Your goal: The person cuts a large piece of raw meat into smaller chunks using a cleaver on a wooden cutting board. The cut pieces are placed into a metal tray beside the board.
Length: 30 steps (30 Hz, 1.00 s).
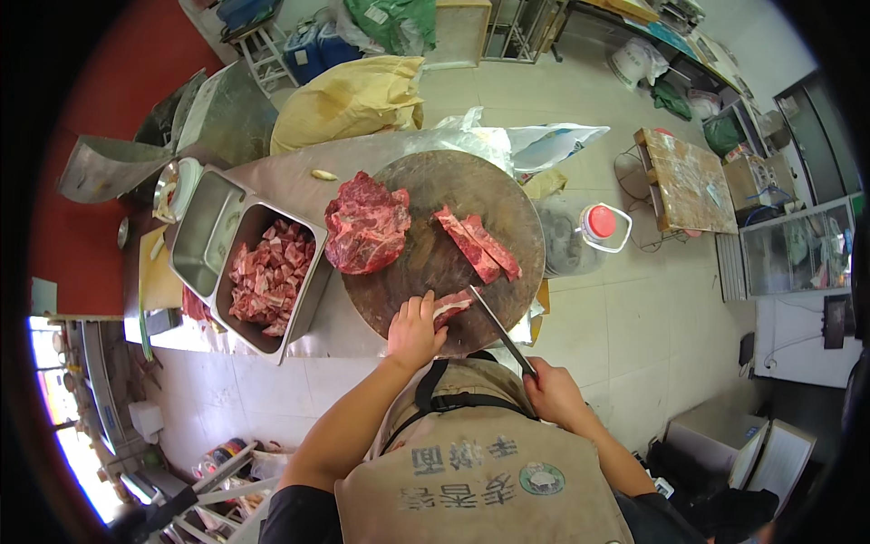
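Observation:
On the round wooden chopping block [408,299], my left hand [418,333] presses down on a strip of raw meat [452,306] near the front edge. My right hand [554,391] grips the handle of a knife [503,330], its blade reaching to the strip's right end. Two more raw meat strips [479,245] lie side by side farther back on the block. A large chunk of raw meat [367,224] rests over the block's left edge. Left of it, a deep steel pan [316,272] holds many cut meat pieces [272,275].
An adjoining steel pan [204,234] sits farther left on the metal table [285,170]. Right of the block stands a clear plastic jug with a red cap [601,221]. A yellow sack [346,102] and a plastic bag [550,146] are behind. A wooden-topped stand [690,180] is at right.

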### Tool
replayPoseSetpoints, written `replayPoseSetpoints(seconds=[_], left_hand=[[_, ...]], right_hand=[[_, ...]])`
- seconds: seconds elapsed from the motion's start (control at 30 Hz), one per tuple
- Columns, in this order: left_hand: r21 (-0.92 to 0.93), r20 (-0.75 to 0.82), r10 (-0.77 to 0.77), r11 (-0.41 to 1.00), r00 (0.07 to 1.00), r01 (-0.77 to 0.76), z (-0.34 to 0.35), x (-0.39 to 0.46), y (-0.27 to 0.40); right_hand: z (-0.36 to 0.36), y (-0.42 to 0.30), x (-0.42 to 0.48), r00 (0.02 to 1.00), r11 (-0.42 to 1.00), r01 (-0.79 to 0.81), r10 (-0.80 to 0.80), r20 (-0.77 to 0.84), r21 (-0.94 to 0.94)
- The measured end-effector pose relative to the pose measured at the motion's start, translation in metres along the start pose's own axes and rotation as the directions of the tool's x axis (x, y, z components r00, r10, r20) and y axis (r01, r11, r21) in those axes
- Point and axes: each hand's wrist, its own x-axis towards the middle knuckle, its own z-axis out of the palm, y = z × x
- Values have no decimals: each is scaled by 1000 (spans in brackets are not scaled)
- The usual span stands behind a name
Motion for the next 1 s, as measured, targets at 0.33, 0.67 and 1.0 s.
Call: replayPoseSetpoints(seconds=[0.33, 0.67, 1.0], left_hand=[[-22, -44, -62, 998, 997, 61, 17, -12, 9], [-185, -103, -97, 980, 990, 77, 11, -39, -8], [-239, -113, -118, 967, 987, 88, 10, -41, -11]], right_hand=[[43, -10, 118, 994, 956, 75, -48, 102, -285], [11, -43, 52, 989, 968, 9, 29, 148, -250], [42, -69, 122, 993, 966, 119, -116, 28, -228]])
